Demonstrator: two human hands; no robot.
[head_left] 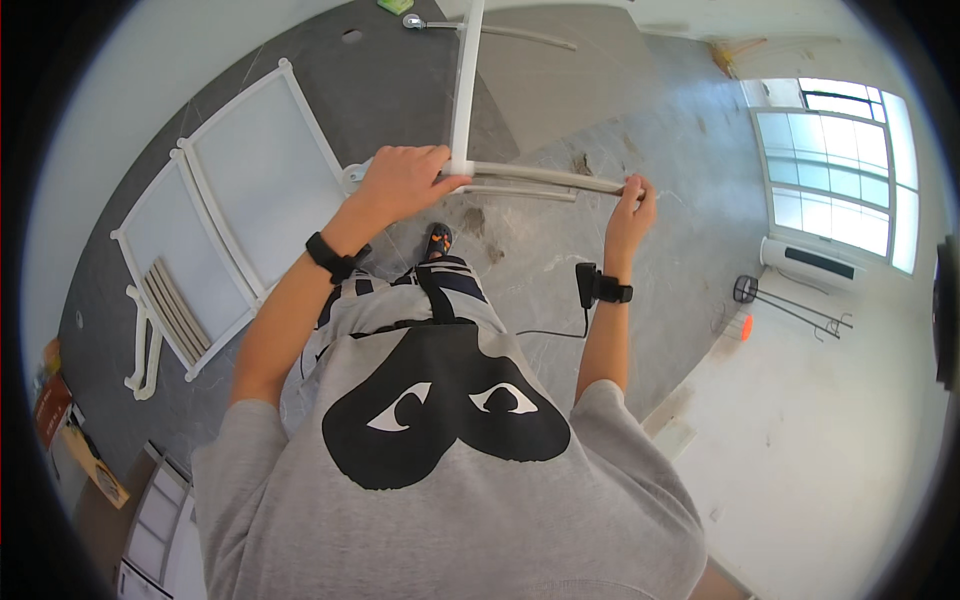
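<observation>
The left hand grips the frame at its near corner; the right hand pinches the tube's right end.

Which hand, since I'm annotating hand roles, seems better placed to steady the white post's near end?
Probably the left hand: it is right at the near end of the white post, while the right hand holds the right end of the beige rail.
</observation>
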